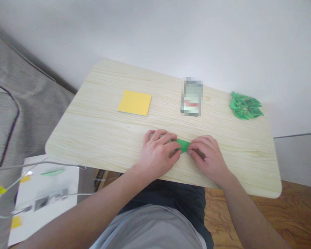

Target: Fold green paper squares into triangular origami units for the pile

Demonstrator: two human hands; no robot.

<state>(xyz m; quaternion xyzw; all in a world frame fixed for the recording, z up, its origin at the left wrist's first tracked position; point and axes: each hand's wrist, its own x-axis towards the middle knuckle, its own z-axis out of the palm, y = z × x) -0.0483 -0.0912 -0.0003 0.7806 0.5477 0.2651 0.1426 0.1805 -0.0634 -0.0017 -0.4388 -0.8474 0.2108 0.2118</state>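
Note:
A small piece of green paper point(182, 144) lies on the light wooden table point(106, 138) near its front edge. My left hand point(158, 148) presses on its left end with curled fingers. My right hand point(207, 155) pinches its right end. Both hands rest on the tabletop and hide most of the paper between them.
A yellow pad of square sheets point(134, 102) lies at the back left of the table. A blurred-out small object point(192, 97) stands behind the hands. A pile of folded green paper pieces point(245, 105) sits at the back right. White sheets and cables point(41, 193) lie left, below the table.

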